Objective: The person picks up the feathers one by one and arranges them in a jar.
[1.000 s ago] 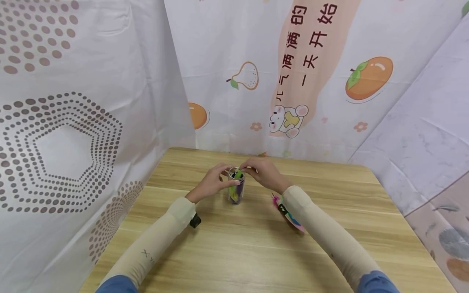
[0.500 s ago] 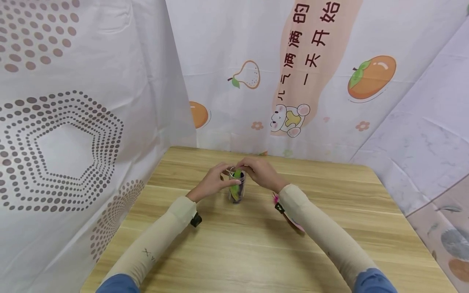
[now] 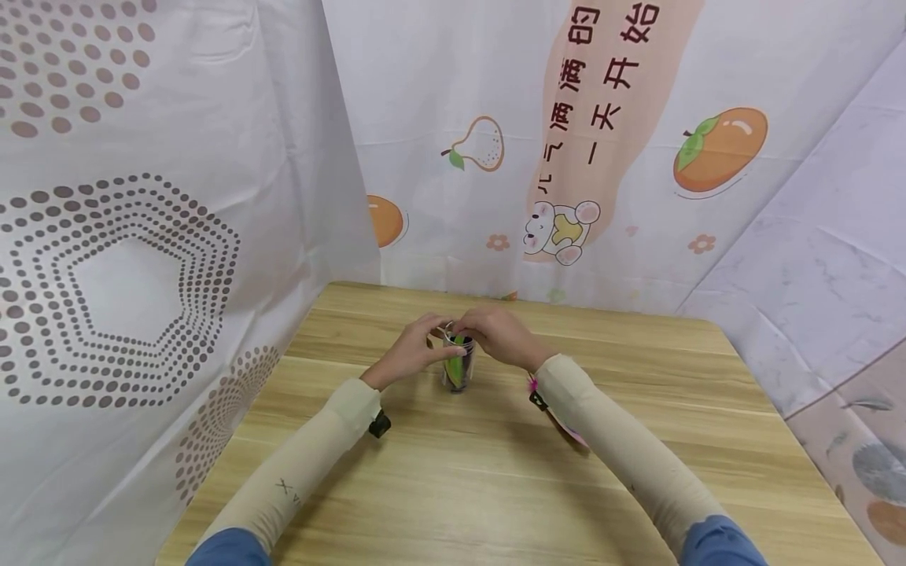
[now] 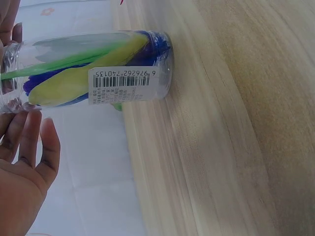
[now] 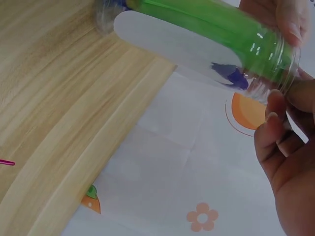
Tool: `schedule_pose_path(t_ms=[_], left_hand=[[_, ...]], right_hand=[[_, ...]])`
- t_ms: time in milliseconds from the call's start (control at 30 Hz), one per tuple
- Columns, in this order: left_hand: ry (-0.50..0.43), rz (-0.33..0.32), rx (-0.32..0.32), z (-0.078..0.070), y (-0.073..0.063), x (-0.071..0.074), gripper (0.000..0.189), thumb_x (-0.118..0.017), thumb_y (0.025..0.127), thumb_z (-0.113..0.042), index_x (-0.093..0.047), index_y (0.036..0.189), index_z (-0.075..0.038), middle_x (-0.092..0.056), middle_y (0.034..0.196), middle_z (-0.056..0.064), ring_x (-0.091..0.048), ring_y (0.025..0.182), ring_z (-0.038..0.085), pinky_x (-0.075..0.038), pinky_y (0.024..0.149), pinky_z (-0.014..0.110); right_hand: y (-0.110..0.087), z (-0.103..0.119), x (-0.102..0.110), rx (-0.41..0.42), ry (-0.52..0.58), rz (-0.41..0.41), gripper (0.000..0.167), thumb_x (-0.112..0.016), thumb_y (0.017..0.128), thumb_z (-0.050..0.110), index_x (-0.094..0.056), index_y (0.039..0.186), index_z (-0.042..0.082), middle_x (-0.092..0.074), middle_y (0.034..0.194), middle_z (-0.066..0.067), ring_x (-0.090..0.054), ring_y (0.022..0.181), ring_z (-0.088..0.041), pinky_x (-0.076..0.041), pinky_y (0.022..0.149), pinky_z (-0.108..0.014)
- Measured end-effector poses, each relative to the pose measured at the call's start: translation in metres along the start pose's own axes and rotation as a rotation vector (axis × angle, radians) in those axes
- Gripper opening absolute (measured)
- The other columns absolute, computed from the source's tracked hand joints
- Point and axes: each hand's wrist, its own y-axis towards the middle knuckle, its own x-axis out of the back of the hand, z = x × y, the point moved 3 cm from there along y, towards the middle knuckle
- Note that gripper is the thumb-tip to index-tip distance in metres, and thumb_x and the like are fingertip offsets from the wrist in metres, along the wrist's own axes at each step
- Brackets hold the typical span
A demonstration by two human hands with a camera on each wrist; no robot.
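A clear jar [image 3: 469, 376] stands upright on the wooden table, holding yellow [image 4: 64, 87], blue [image 4: 156, 50] and green feathers. My left hand [image 3: 409, 354] grips it near the rim, thumb in front and fingers behind. At the jar's mouth, the bent fingers of my right hand [image 3: 501, 338] pinch the upper end of a green feather [image 5: 206, 20]; most of that feather lies inside the jar. In the left wrist view a white barcode label [image 4: 123, 84] shows on the jar's side. The right fingertips are partly hidden behind the rim.
Partly under my right forearm lies a bright pink, feather-like bundle [image 3: 534, 384]. Black wrist cameras, one of them the left camera [image 3: 379, 425], sit below the cuffs. The table's back edge meets a printed cloth [image 3: 439, 267] just beyond the jar.
The green feather has sunk lower into the jar. My right hand has shifted slightly left and down over the mouth; the left hand keeps its grip.
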Motion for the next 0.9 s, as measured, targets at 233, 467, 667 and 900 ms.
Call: schedule_pose_path(t_ms=[233,467,667,900], left_hand=[[-0.011,0.002,0.006,-0.001,-0.001,0.000,0.057,-0.075,0.092,-0.050,-0.061,0.141,-0.025,-0.058,0.133,-0.006,-0.060,0.112,0.017,-0.053,0.090,0.046],[0.000,-0.001,0.004,-0.002,0.002,-0.001,0.058,-0.076,0.092,-0.050,-0.061,0.141,-0.022,-0.059,0.132,-0.004,-0.061,0.110,0.017,-0.053,0.091,0.046],[0.012,0.006,0.008,-0.003,0.003,-0.004,0.061,-0.077,0.091,-0.047,-0.060,0.143,-0.020,-0.060,0.132,0.000,-0.061,0.109,0.021,-0.055,0.086,0.042],[0.043,0.006,0.009,0.001,0.002,-0.002,0.065,-0.077,0.091,-0.048,-0.058,0.146,-0.020,-0.059,0.133,-0.001,-0.061,0.109,0.021,-0.056,0.080,0.039]], right_hand=[[-0.004,-0.001,0.003,-0.056,0.038,0.009,0.023,-0.061,0.103,0.001,-0.076,0.117,0.010,-0.073,0.115,-0.001,-0.068,0.110,-0.017,-0.054,0.096,-0.035],[-0.022,-0.012,0.015,-0.100,0.073,-0.106,0.020,-0.060,0.105,0.008,-0.074,0.119,0.010,-0.072,0.117,0.001,-0.067,0.104,-0.014,-0.056,0.088,-0.035],[-0.050,-0.021,0.027,-0.141,0.073,-0.155,0.019,-0.065,0.102,0.007,-0.074,0.118,0.010,-0.072,0.113,0.001,-0.062,0.083,-0.009,-0.055,0.071,-0.030],[-0.082,-0.033,0.034,-0.253,0.074,-0.142,0.017,-0.064,0.104,0.013,-0.075,0.117,0.016,-0.073,0.109,0.002,-0.057,0.072,-0.006,-0.052,0.066,-0.029]])
